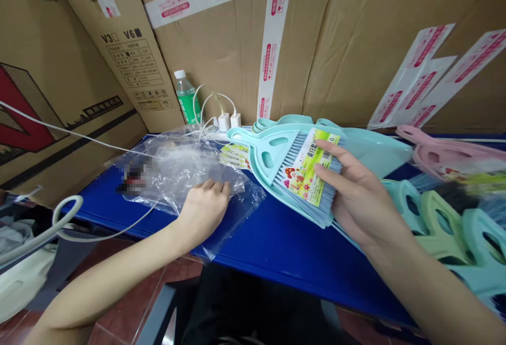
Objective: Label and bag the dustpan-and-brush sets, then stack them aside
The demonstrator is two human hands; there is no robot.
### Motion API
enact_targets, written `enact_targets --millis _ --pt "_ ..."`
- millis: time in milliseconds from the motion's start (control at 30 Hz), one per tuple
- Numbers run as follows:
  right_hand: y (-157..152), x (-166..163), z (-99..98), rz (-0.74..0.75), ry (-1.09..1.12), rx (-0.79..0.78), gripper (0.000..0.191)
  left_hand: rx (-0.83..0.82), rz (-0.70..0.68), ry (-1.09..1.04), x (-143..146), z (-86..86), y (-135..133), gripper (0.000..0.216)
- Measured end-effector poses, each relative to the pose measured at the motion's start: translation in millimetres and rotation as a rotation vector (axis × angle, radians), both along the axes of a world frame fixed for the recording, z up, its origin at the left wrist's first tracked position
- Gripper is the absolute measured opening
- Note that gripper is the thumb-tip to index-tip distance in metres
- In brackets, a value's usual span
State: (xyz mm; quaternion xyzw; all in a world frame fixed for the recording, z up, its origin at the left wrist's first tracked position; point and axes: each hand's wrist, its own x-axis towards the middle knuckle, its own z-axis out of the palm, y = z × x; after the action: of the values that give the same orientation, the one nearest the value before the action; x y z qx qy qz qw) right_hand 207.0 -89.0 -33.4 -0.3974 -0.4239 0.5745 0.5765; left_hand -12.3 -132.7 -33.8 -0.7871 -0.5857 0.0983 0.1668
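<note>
My right hand (358, 192) grips a light-blue dustpan and brush set (272, 150), thumb and fingers around its bristle end. Over the grey-blue bristles lies a printed label card (310, 168) with a mushroom picture; my fingertips press on its right edge. The set's handle points left, above the blue table (261, 245). My left hand (206, 208) is closed on the edge of a clear plastic bag (177, 163), one of a loose crinkled pile on the table. Its fingertips are hidden beneath the knuckles. More label cards (235, 156) lie between the bags and the set.
Further blue dustpans (367, 142) lie behind my right hand. A pink set (446, 150) and several blue and green brush handles (440, 224) crowd the right side. A green-labelled bottle (187, 97) and plugged-in chargers (224, 122) stand before large cardboard boxes (221, 45). A white cable (79, 133) crosses the left.
</note>
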Motion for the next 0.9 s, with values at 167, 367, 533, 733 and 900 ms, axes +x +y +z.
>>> enact_targets --millis 167,367,533,733,900 --pt "0.1 0.9 -0.9 0.043 -0.009 0.029 0.054 -0.048 0.074 0.043 5.5 2.0 -4.5 0.059" --pt "-2.2 -0.8 1.2 0.067 -0.017 0.022 0.06 -0.352 -0.033 0.05 0.9 15.4 -17.4 0.095" --pt "-4.0 -0.3 -0.1 0.09 -0.066 0.023 0.058 -0.325 0.026 0.012 0.9 12.5 -13.3 0.098" --pt "-4.8 -0.1 -1.3 0.1 -0.071 0.027 0.052 -0.131 0.16 -0.07 3.6 13.9 -3.5 0.039" --pt "-4.5 1.1 -0.6 0.102 -0.097 0.057 0.048 -0.103 0.123 -0.151 -13.2 25.0 13.9 0.024"
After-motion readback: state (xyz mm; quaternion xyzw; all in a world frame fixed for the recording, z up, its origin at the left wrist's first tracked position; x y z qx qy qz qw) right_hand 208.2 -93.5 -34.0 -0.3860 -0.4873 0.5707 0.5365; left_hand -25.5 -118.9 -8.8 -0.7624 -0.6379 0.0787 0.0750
